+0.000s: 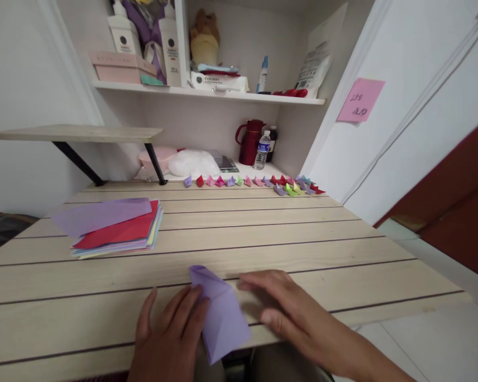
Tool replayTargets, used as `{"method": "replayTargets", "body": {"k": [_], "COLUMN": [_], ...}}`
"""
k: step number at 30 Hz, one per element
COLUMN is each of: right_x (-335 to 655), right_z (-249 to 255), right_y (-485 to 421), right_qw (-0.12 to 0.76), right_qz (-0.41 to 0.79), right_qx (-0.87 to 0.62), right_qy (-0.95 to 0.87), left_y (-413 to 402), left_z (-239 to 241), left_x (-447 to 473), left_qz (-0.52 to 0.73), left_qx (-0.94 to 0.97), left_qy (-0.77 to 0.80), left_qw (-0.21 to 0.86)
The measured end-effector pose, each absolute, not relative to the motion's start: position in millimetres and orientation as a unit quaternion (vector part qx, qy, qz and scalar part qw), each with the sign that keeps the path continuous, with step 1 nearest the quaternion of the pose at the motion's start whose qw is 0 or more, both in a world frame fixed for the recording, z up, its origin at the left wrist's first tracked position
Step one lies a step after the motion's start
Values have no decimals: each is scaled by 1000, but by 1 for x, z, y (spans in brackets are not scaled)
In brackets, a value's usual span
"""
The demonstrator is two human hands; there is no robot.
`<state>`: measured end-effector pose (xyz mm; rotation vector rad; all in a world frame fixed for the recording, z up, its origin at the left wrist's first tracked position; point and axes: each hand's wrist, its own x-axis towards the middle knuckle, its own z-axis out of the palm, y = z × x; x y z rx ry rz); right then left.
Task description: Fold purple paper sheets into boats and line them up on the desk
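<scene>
A sheet of purple origami paper [224, 318], folded into a narrow shape with several creases, lies at the front edge of the table. Its lower corner sticks out past that edge. My left hand [170, 326] holds the paper by its left side, fingertips over the fold; the thumb is hidden. Just right of the paper hovers my right hand [290, 313], slightly blurred, with thumb and fingers apart and nothing between them.
A stack of coloured paper [119, 233] lies to the left, a purple sheet [103, 215] on top. Small folded paper pieces [239, 181] line the table's back. Behind stand a red jug [250, 143] and a water bottle [262, 151]. A raised wooden shelf [79, 133] stands at back left.
</scene>
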<state>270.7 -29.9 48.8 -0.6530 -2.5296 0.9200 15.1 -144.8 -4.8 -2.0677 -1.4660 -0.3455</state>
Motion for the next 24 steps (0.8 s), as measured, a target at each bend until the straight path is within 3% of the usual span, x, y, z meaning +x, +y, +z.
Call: {"method": "replayTargets", "body": {"k": [10,24], "right_x": [253,249], "right_z": [42,36], "right_y": [0,-6], "right_qw": [215,154], "right_qz": [320,167], "right_qx": [-213,-178], "right_qy": [-898,-957], "left_y": [-135,-148], "left_z": [-4,7], "left_x": [11,27], "left_qz": [-137,-266], "left_qx": [-782,-737], "left_qy": [-586,-573], "left_qw": [164,241]}}
